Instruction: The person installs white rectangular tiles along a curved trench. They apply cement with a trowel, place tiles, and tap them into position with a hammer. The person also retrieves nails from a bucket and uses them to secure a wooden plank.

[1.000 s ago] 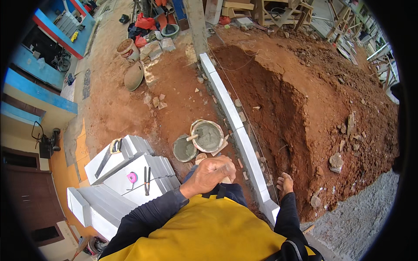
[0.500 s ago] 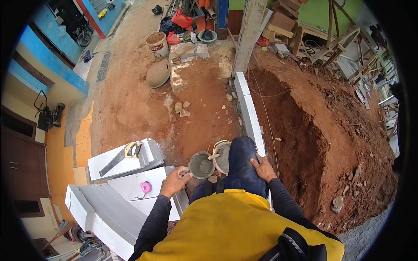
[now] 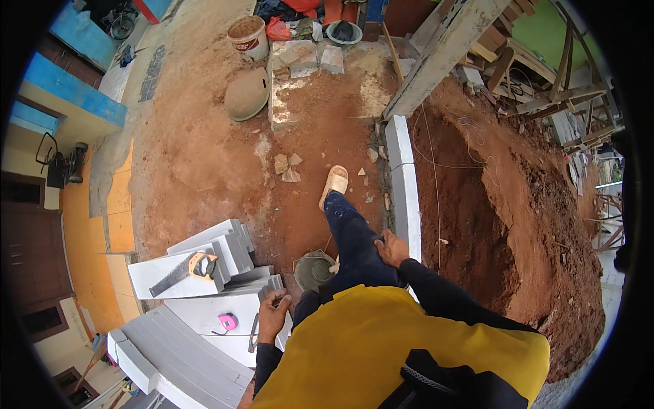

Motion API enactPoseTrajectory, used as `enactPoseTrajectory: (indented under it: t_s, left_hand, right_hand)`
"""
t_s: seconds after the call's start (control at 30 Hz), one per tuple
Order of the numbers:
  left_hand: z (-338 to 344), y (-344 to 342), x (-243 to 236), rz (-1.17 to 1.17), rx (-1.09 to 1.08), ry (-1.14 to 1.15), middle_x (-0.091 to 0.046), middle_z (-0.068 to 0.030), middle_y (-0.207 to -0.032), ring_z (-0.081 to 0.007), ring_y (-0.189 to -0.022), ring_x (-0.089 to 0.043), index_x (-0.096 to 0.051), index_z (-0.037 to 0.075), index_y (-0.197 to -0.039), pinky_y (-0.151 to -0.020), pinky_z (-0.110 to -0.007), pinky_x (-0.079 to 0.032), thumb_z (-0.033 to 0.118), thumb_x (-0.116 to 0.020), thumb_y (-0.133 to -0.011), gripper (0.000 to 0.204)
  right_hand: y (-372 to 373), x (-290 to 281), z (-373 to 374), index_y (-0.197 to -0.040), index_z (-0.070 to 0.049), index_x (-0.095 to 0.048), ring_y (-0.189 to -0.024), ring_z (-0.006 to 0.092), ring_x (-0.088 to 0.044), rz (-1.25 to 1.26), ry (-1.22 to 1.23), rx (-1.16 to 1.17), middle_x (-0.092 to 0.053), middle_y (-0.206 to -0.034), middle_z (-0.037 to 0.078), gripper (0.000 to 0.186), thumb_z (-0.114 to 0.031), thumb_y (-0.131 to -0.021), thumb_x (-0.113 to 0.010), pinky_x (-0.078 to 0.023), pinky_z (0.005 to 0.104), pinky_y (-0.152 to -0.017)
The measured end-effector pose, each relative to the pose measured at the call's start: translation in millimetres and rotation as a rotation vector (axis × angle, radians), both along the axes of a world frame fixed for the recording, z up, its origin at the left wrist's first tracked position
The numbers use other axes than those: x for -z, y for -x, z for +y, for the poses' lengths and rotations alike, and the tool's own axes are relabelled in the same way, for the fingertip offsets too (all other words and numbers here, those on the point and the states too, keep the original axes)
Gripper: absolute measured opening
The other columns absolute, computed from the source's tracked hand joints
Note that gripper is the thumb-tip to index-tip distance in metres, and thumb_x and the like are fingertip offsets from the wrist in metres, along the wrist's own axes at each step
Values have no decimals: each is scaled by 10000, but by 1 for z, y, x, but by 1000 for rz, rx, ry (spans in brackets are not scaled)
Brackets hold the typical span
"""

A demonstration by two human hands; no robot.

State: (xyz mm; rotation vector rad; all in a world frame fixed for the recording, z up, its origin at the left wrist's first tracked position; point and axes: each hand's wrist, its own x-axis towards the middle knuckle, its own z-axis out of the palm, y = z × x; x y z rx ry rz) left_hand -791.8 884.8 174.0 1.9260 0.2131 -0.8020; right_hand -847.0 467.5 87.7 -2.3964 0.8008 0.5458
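My right hand (image 3: 393, 249) lies on my dark-trousered thigh (image 3: 361, 255), fingers resting on the cloth. Over the near end of a stack of white lightweight blocks (image 3: 204, 307), my left hand (image 3: 274, 313) hangs with loosely bent fingers and nothing visible in them. A pink tape measure (image 3: 227, 322) and a slim dark tool (image 3: 253, 334) lie on the blocks beside it. Farther left, a handsaw (image 3: 178, 273) with a pale handle rests on another block. A bucket (image 3: 313, 271) of grey mortar stands by my leg, which partly hides a wooden handle (image 3: 334, 266).
A low white block wall (image 3: 404, 184) runs along my right, with a string line (image 3: 433, 163) and a dug earth trench (image 3: 463, 211) beyond. Stone pieces (image 3: 287, 168) lie ahead. Farther off are a round basin (image 3: 246, 95), a bucket (image 3: 248, 37) and a leaning post (image 3: 443, 61).
One leg has stepped forward, bringing its sandalled foot into view on the earth. My left hand has drawn back nearer my body, away from the mortar bucket. My right hand stays on my leg.
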Motion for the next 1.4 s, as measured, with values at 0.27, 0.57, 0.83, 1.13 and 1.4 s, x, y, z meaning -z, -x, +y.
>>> enactPoseTrajectory:
  t_s: [0.27, 0.57, 0.83, 1.13, 1.4]
  left_hand:
    - [-93, -192, 47, 123, 169, -291, -702, -239, -1364, -339, -1287, -670, -654, -49, -1401, -1139, -402, -485, 270, -724, -987, 527]
    - [-260, -408, 25, -262, 401, -518, -516, -298, -1578, -476, -1436, -494, -557, -44, -1507, -1240, -508, -355, 434, -774, -905, 799]
    - [-376, -623, -8, -203, 728, -455, -457, -250, -1640, -448, -1499, -431, -541, 24, -1542, -1236, -511, -372, 475, -760, -908, 809]
    - [-484, -901, 79, 43, 1297, -422, -271, -303, -1728, -479, -1599, -265, -346, 35, -1671, -1296, -467, -299, 599, -761, -880, 1056]
    - [-505, -965, 139, 295, 1446, -567, -160, -320, -1755, -502, -1619, -191, -271, 96, -1713, -1309, -516, -264, 640, -806, -822, 1172]
  right_hand:
    - [-146, 69, -101, -1113, -9, -773, -1109, 478, -721, 272, -352, 215, -742, -1165, 309, 438, -401, -936, -696, -580, 516, -954]
    - [-275, 91, -203, -1105, 79, -767, -1139, 474, -720, 669, -480, 54, -730, -1182, 349, 527, -402, -917, -660, -584, 519, -977]
    - [-410, 70, -221, -1291, 69, -717, -1228, 487, -682, 450, -223, 345, -689, -1299, 355, 753, -612, -1009, -564, -544, 532, -1044]
    - [-609, 18, -278, -1282, 63, -708, -1181, 502, -686, 325, -433, 729, -720, -1217, 351, 771, -646, -1003, -589, -522, 523, -1041]
    - [-808, 105, -451, -1093, -27, -735, -1014, 404, -748, 42, -295, 930, -766, -999, 239, 481, -494, -998, -668, -556, 507, -905]
